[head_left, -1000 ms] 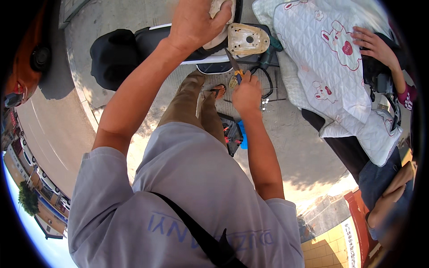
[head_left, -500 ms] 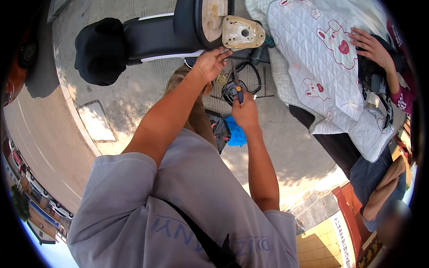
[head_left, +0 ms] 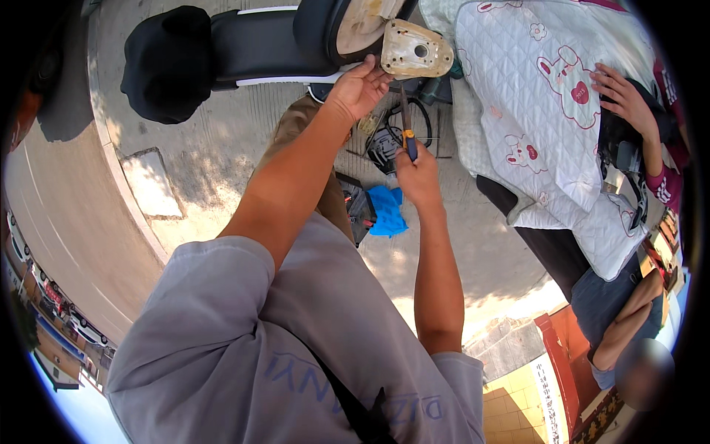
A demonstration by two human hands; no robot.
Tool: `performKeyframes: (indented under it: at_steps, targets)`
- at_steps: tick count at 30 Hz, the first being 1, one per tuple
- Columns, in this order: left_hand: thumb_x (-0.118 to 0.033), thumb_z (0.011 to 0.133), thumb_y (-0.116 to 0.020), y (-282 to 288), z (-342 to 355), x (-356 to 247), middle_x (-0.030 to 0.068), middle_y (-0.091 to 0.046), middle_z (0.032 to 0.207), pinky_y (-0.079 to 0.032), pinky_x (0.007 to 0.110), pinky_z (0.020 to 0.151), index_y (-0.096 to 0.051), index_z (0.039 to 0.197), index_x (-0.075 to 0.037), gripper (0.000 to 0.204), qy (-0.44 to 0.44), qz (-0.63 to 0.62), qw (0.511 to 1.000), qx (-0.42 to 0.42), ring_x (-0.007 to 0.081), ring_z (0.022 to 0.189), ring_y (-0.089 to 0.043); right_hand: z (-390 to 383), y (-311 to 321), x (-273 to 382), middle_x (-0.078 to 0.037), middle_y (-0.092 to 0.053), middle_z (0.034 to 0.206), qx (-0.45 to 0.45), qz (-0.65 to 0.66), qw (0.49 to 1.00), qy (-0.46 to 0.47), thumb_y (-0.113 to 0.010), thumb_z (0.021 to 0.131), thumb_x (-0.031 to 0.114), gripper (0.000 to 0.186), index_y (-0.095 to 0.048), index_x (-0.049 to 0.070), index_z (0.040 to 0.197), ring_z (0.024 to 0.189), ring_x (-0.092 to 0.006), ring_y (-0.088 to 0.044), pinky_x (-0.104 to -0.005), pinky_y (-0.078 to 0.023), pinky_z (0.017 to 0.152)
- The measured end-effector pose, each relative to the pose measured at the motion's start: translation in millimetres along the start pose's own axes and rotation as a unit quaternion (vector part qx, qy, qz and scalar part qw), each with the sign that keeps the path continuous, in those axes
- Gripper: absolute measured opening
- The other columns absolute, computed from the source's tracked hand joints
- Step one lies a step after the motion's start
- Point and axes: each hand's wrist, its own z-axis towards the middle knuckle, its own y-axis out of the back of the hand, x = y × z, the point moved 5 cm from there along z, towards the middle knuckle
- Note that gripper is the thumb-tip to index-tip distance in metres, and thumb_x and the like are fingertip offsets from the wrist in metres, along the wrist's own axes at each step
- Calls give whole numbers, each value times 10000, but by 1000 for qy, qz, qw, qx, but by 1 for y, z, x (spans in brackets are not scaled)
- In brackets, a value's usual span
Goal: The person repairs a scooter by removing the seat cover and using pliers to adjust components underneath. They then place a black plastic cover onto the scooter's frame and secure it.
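In my right hand point(head_left: 418, 174) is a hand tool point(head_left: 410, 135) with a blue-and-yellow handle and a long, narrow metal blade. The blade points away from me, its tip near the lower edge of a beige plate point(head_left: 405, 53). That plate has a large round hole and several small ones, and it sits at the end of a black scooter seat part point(head_left: 319, 33). My left hand point(head_left: 359, 92) is at the plate's near left corner, fingers bent and close together. Whatever its fingertips grip is hidden.
Below are a black cable loop point(head_left: 427, 122), an open toolbox point(head_left: 357, 207) and a blue cloth or bag point(head_left: 387, 211). On the right, another person's hand point(head_left: 623, 96) rests on a white quilted cover point(head_left: 547, 118). Another person's folded arms point(head_left: 629, 318) show at lower right. A kerb point(head_left: 129, 196) runs along the left.
The view has shifted slightly, so the plate and both hands appear further right. The tool's blade now points more directly away, beside the plate's edge. My left fingers are more bent.
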Motion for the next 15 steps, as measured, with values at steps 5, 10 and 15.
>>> performKeyframes:
  at_steps: [5, 10, 15]
  targets:
    - [-209, 1056, -677, 4, 5, -14, 91, -687, 1123, -566, 398, 931, -684, 1144, -77, 159, -5, 24, 999, -45, 236, 1021, -639, -5, 1, 26, -298, -702, 1070, -16, -38, 999, 30, -592, 974, 198, 344, -658, 4, 1250, 1025, -474, -694, -485, -541, 895]
    - [-135, 1052, -667, 2, -7, -19, 118, -694, 1129, -619, 444, 995, -671, 1145, -12, 154, 9, 92, 994, -63, 257, 1053, -686, 6, -2, 33, -301, -704, 1112, -10, -84, 996, 36, -578, 962, 209, 412, -633, 40, 1334, 1087, -485, -678, -517, -537, 935]
    - [-88, 1058, -637, -8, -10, -19, 134, -700, 1101, -621, 492, 1026, -657, 1116, 17, 122, 3, 139, 984, -111, 275, 1033, -705, 23, -10, 27, -295, -712, 1053, 19, -62, 997, 35, -582, 953, 194, 382, -645, 29, 1292, 1046, -476, -683, -506, -536, 911]
